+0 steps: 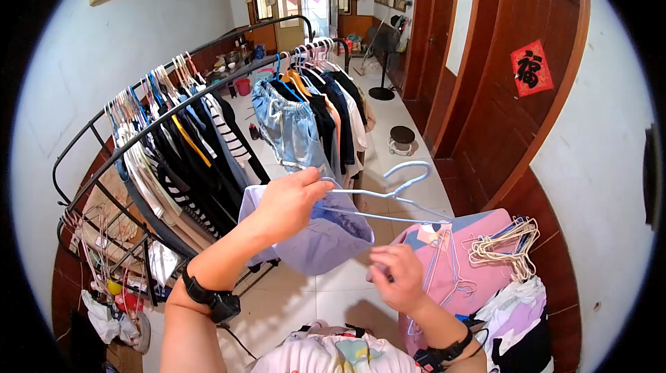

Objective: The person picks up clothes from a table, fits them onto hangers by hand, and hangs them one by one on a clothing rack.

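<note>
My left hand (298,196) is closed around one arm of a light blue clothes hanger (409,179), whose hook points up and to the right. A lavender garment (326,241) hangs from the same hand, and its opening lies around part of the hanger. Which kind of garment it is, I cannot tell. Just to the lower right of the cloth, my right hand (399,279) has loosely curled fingers, with a gap between thumb and forefinger and nothing visible in them. It appears apart from the garment.
A black clothes rack (208,88) full of hung clothes stands ahead and left; light blue denim shorts (288,123) hang at its near side. On a pink surface (485,234) at right lie cream hangers (506,244) and loose blue hangers. Crumpled clothes (517,317) and a round stool (402,138) also show.
</note>
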Tool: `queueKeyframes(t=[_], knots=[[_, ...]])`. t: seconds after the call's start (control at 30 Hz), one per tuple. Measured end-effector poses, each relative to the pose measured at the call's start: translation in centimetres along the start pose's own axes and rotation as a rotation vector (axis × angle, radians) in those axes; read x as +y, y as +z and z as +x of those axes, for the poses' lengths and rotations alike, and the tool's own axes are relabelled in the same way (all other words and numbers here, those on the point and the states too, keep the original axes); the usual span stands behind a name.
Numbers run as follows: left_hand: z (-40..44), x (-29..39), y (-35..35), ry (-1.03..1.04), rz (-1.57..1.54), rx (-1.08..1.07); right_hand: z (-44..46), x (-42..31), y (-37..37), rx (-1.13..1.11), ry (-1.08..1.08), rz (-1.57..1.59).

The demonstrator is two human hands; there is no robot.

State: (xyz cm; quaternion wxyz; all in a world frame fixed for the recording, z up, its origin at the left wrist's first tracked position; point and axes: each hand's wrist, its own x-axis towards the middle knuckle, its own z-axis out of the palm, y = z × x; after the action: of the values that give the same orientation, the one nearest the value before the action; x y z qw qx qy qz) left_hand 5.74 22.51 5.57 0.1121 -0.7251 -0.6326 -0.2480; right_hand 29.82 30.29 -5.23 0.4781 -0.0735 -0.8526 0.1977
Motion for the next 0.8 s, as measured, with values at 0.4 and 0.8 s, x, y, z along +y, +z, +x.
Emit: queueKeyframes(t=[0.4, 0.8], knots=[[-1.7, -1.2, -4.3, -0.088, -0.008, 0.06, 1.8, 6.4, 7.7, -0.279, 0.013, -0.075], [-7.9, -10.0, -5.5, -0.13, -0.185, 0.04, -0.1, 10.9, 1.3, -0.409, -0.044, -0.323]])
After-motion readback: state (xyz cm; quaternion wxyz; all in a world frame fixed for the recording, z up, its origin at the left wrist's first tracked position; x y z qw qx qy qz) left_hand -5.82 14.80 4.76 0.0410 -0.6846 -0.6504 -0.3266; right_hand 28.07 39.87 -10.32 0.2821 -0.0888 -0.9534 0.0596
